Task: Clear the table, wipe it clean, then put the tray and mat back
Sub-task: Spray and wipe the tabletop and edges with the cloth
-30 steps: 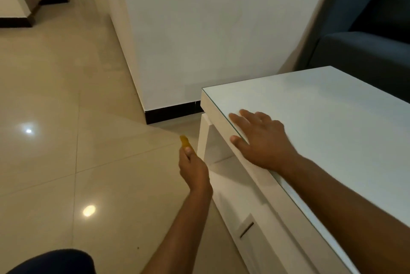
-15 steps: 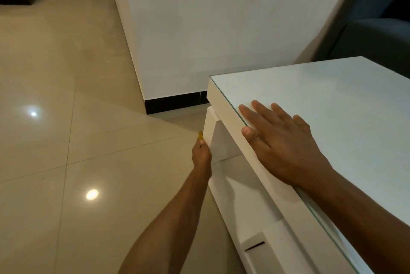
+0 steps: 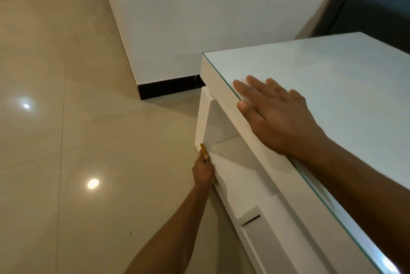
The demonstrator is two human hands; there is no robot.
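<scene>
One second on, the left hand [image 3: 203, 170], fist pinching a yellow cloth [image 3: 203, 148], has reached the shelf at lower centre; the right hand [image 3: 275, 116] lies flat and empty on the table [image 3: 332, 78]. Tray and mat unseen; wiping likely continues.

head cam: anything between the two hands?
Only the table's white front edge and open shelf separate the right hand and left hand.

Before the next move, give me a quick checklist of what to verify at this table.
1. Table top bare where visible: ok.
2. Right hand flat on the glass edge, bracing: ok.
3. Left hand grip on the small yellow item: ok.
4. What the yellow item is: cannot tell.
5. Lower shelf free of things in the visible part: ok.
6. Tray and mat in sight for putting back: not ok.
</scene>
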